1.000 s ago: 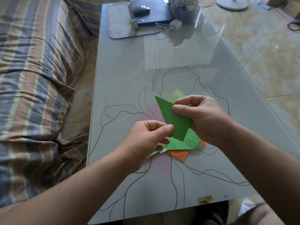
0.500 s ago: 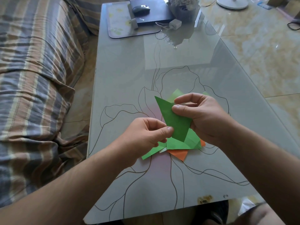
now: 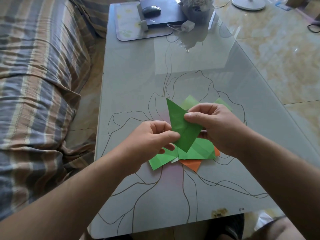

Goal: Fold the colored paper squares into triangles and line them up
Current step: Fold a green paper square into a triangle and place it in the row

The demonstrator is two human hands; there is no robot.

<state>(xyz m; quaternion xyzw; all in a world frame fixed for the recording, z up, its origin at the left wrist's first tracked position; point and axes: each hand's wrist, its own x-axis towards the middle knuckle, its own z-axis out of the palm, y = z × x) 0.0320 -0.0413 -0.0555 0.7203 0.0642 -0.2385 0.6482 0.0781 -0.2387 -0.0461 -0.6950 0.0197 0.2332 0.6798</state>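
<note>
While both the left hand (image 3: pixel 152 137) and right hand (image 3: pixel 213 125) pinched the dark green folded paper triangle (image 3: pixel 183 129), matching its edges before creasing seemed advisable.

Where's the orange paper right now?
In the head view, the orange paper lies on the glass table, peeking from under the green sheets just below the right hand.

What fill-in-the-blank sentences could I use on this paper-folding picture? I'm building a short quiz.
1. Both hands, the left hand and the right hand, pinch a folded paper coloured dark ____.
2. Under the light green papers on the table, one sheet is ____.
3. The computer mouse rests on a black ____.

Missing words: green; orange; laptop
</note>
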